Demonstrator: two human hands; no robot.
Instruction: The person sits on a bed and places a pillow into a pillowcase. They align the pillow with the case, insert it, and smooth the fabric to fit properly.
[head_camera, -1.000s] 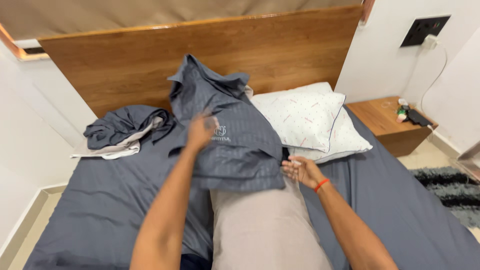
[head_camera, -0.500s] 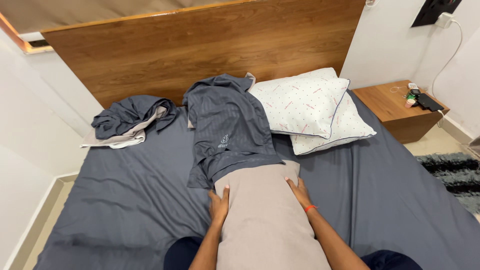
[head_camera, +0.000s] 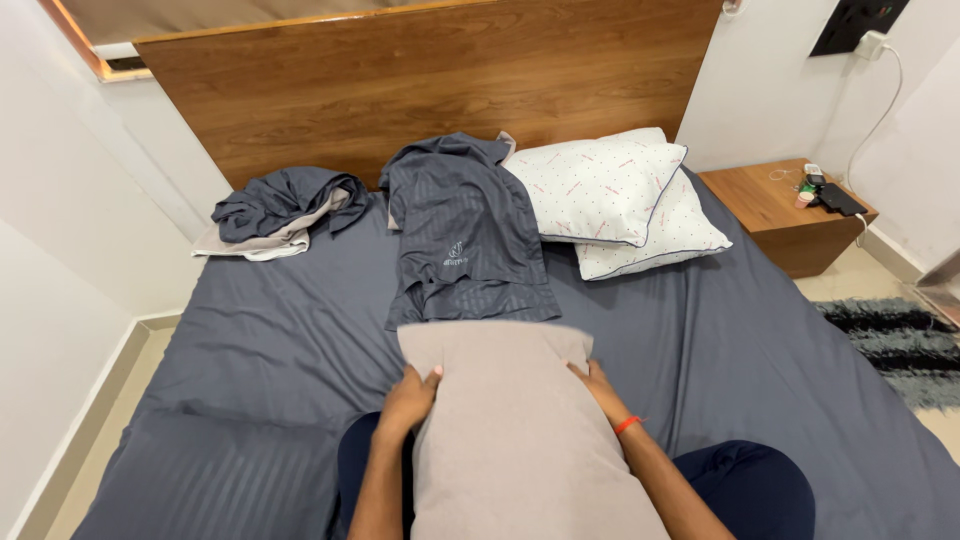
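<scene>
Gripped from both sides for control: left hand (head_camera: 408, 400) and right hand (head_camera: 598, 386), fingers clamped on the bare beige pillow (head_camera: 510, 430), propped over the lap, above the bed (head_camera: 250, 350), just short of the dark pillowcase (head_camera: 465, 235).

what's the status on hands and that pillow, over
Left hand and right hand grip beige pillow sides. Grey pillowcase lies flat just beyond. Nothing between.

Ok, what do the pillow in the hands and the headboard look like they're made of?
Pillow: soft woven cloth, matte beige-grey, denting where the left hand and right hand press its sides; the filling is hidden. Headboard: wood or wood-look veneer, brown grain with a slight sheen; cannot tell which.
</scene>
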